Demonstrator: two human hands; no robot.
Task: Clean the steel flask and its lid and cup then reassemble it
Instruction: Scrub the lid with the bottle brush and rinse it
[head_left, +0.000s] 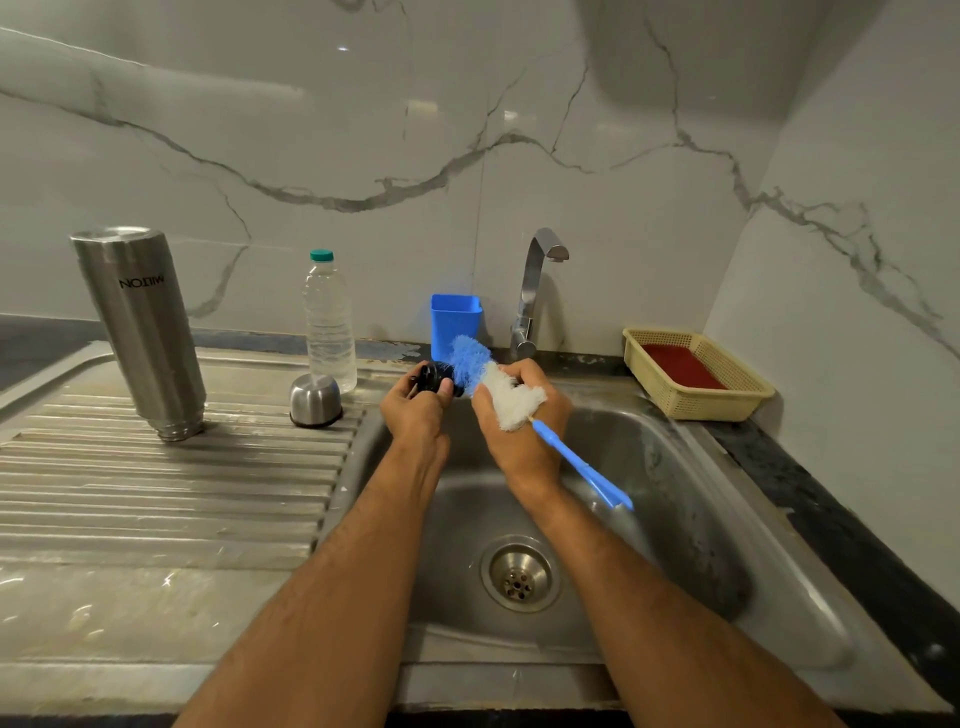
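Observation:
The steel flask (141, 332) stands upside down on the ribbed drainboard at the left, mouth down. Its steel cup (315, 400) sits inverted beside the basin's left rim. Over the back of the basin my left hand (418, 410) grips the small black lid (435, 378). My right hand (519, 410) is closed around the bristles of a blue and white bottle brush (501, 384). The brush's blue tip touches the lid, and its blue handle (584, 467) slants down to the right over the basin.
A clear water bottle (329, 322) stands behind the cup. A blue plastic cup (455, 325) and the steel tap (535, 291) are at the back of the sink (675, 519). A cream basket (737, 384) holding something red sits on the dark counter at right. The drain (519, 574) is uncovered.

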